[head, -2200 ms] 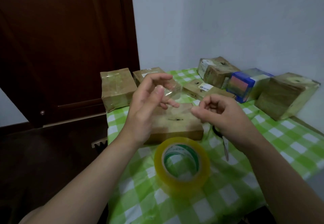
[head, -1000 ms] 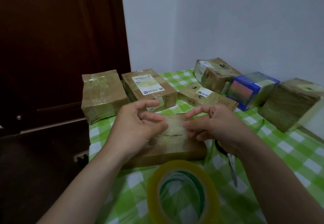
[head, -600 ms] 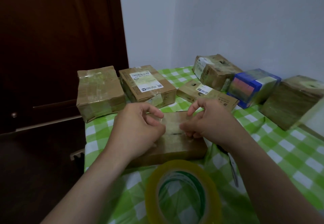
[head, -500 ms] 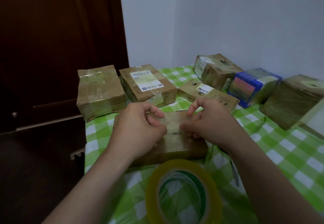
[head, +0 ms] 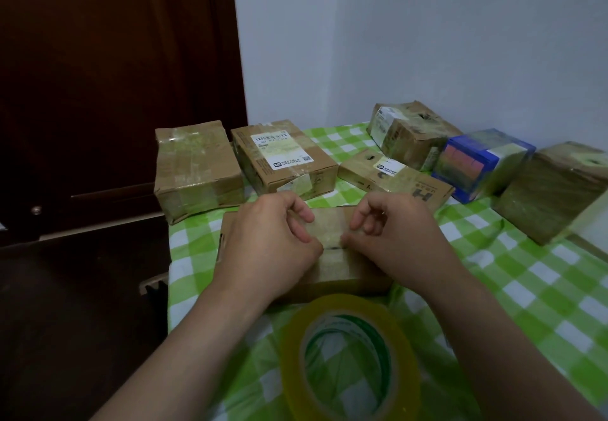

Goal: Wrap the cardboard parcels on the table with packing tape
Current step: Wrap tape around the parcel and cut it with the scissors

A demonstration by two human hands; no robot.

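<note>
A flat cardboard parcel (head: 332,266) is set on the bench (head: 543,289) directly under both hands, and a pale, glossy tape strip (head: 327,226) is seen across its top in the gap between them. The left hand (head: 269,243) and the right hand (head: 394,239) are curled, thumb brought toward forefinger, with fingertips down on the parcel top. Whether the strip's ends are pinched or only pressed flat cannot be told, since clear tape is hardly made out against cardboard. The main risk is judged to be a badly laid strip: if one end is lowered before the other is drawn taut, wrinkles or trapped air are likely, and the dark slot just under the fingertips may be left uncovered. Clear tape is easily stuck to fingers or folded on itself, so the strip could be peeled up when the hands are withdrawn. The parcel is pinned only by fingertips, so it could be slid over the checked cloth (head: 487,233) toward the labelled parcel (head: 283,160) just beyond the left hand. The roll of packing tape (head: 348,358), lying on the near side of the hands between the forearms, could be knocked by a wrist and pushed off the bench edge.
</note>
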